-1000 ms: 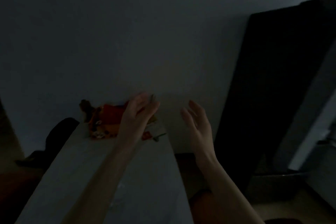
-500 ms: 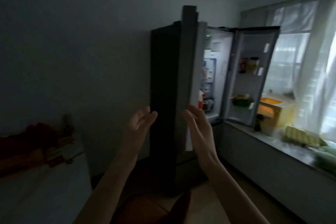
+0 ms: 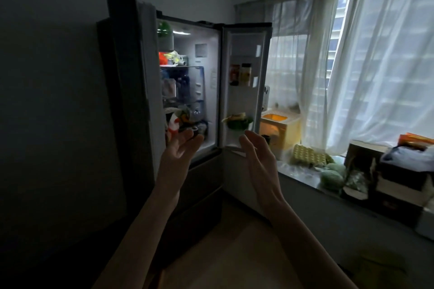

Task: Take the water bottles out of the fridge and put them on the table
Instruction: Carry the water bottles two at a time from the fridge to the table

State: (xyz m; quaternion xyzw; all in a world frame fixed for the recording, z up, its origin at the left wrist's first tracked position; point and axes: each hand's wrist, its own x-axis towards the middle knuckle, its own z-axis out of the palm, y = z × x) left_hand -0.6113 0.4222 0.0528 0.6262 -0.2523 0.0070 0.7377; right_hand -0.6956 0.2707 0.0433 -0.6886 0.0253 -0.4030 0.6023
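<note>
Head view: the room is dim, lit by the fridge (image 3: 187,82) interior and by daylight through sheer curtains (image 3: 366,54) at 2 o'clock. The fridge stands at 12 o'clock with both upper doors swung wide. The right-hand door (image 3: 244,87) shows its inner racks: two small bottles or jars (image 3: 240,74) on a middle rack and a bunch of greens (image 3: 237,121) on a lower one. The lit shelves hold crowded items: a green-topped container (image 3: 164,30) at the top, something red and yellow (image 3: 170,58) on the shelf below, clear containers lower down, and a red-and-white pack (image 3: 173,125) at the bottom. Clear plastic shapes on the middle shelves (image 3: 183,88) may be the water bottles, but the blur does not let them be told for sure. No table shows.

Both bare forearms rise from the bottom edge toward the fridge. The left hand (image 3: 176,157) is at 11 o'clock from frame centre, palm turned inward, fingers spread loosely and holding nothing, its fingertips overlapping the bottom shelf in the picture; whether they touch anything there cannot be told. The right hand (image 3: 260,159) is at 1 o'clock, palm facing the left hand, fingers straight and slightly apart, empty, in front of the bottom of the right-hand door.

At 3 o'clock a counter ledge (image 3: 303,177) runs beneath the window. On it sit a glowing yellow box (image 3: 279,130) next to the door, an egg tray (image 3: 307,155), round green vegetables (image 3: 332,177) and dark boxes (image 3: 399,183) piled with cloth.
</note>
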